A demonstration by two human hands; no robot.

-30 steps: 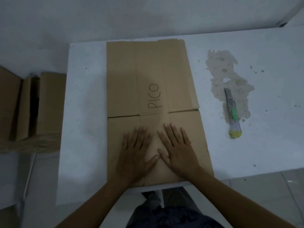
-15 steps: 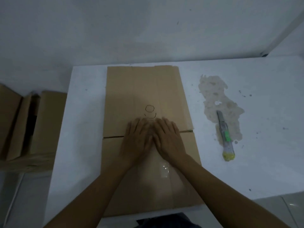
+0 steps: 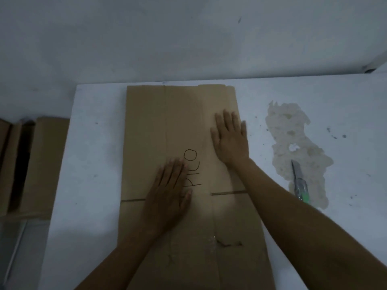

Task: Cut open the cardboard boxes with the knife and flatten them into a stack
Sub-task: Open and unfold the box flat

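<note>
A flattened brown cardboard box (image 3: 167,122) marked "PICO" lies lengthwise on the white table (image 3: 94,153). My left hand (image 3: 167,189) presses flat on its middle, partly covering the writing. My right hand (image 3: 230,139) presses flat on the box's right part, further from me, fingers straight near the right edge. A utility knife (image 3: 299,181) with a green and clear handle lies on the table to the right of the box, apart from both hands; my right forearm hides its near end.
A rough beige patch (image 3: 293,132) of worn surface spreads under and beyond the knife. More brown cardboard boxes (image 3: 37,164) stand on the floor left of the table. A white wall (image 3: 188,38) rises behind the table's far edge.
Both hands slid away from me over the cardboard. They were side by side at the middle fold; now the right hand has gone further up and to the right, and the left sits beside the writing.
</note>
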